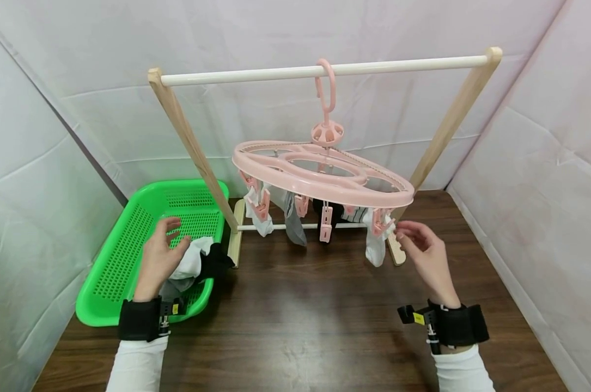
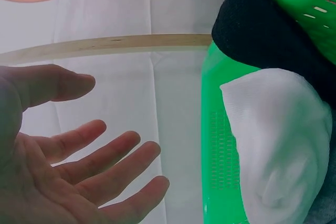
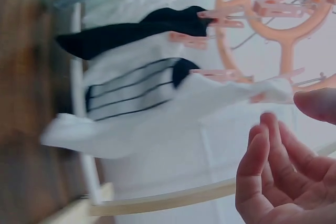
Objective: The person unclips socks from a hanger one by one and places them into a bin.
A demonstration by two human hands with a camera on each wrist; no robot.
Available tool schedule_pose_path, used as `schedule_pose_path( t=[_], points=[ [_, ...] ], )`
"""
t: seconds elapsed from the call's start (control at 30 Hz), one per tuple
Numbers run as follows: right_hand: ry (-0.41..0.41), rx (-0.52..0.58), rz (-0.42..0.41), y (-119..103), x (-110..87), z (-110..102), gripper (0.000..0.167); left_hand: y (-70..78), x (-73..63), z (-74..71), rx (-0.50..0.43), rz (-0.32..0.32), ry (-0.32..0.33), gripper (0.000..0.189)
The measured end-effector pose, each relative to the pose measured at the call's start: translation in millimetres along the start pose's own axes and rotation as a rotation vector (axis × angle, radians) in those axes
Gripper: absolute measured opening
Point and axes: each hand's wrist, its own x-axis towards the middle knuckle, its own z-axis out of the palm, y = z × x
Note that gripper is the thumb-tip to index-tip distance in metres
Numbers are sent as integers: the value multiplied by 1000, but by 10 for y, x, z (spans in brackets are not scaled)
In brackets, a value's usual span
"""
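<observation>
My left hand (image 1: 160,256), fingers spread and relaxed, is over the green basket (image 1: 114,261) and holds nothing. Beside it in the left wrist view are a white sock (image 2: 283,145) and a black sock (image 2: 268,24). At the right end of the pink clip hanger (image 1: 295,175), my right hand (image 1: 425,256) is next to a hanging white sock (image 1: 375,247). Its thumb and fingertips stand apart, right by the sock's clipped end, in the right wrist view. A pink clip (image 1: 379,222) grips that sock.
The hanger's hook (image 1: 330,92) hangs over a white rod (image 1: 256,75) between wooden posts (image 1: 189,144). Also clipped up are a grey sock (image 1: 293,220), a black sock (image 3: 131,32) and a striped sock (image 3: 131,90). A brown wooden table (image 1: 295,326) lies beneath, with white sheet walls around.
</observation>
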Motion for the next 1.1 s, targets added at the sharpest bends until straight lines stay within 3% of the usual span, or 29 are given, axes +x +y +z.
schedule_pose_path(
  t=[0.2,0.53,0.57,0.7,0.77,0.8,0.93,1.1],
  points=[
    [-16,-26,-63,-172,201,3,39,23,-25,4,-18,6,-54,61],
    [-88,-19,-1,-262,312,195,49,188,-83,67,17,33,-115,59],
    [-94,-12,-4,-262,314,209,49,360,-114,24,-22,47,-132,57],
    [-104,19,-20,-243,305,259,52,773,-181,-39,-55,68,-155,53],
    [-102,36,-35,-227,296,283,52,1070,-232,-113,-90,61,-167,52],
    [-102,46,-43,-222,290,294,51,1094,-235,-102,-72,45,-163,53],
    [-118,91,-59,-221,262,337,46,1434,-313,-176,-125,31,-191,51],
    [-132,111,-64,-252,228,367,42,1372,-345,-54,-82,110,-171,49]
  ],
)
